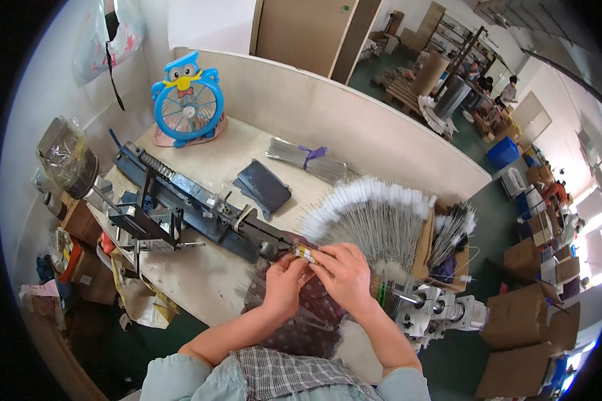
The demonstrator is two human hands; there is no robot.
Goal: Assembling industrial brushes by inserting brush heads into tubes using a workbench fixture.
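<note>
My left hand (286,284) and my right hand (345,273) meet at the near right end of a long black metal bench fixture (211,210). Both are closed, with thumbs and fingertips pinched together. Between the fingertips shows a small white and yellow piece (304,253), touching or very close to the fixture's end; whether it is held or fixed there I cannot tell. Anything thinner in the fingers is too small to make out. Below the hands lies a dark, spotted cloth (321,311) with thin wires on it.
Many thin wire brushes with white tips (374,200) fan out beyond my right hand, beside a cardboard box (425,250). A silver metal machine (441,314) stands right. Behind are a dark tray (264,187), a tied wire bundle (308,159) and a blue fan (188,107).
</note>
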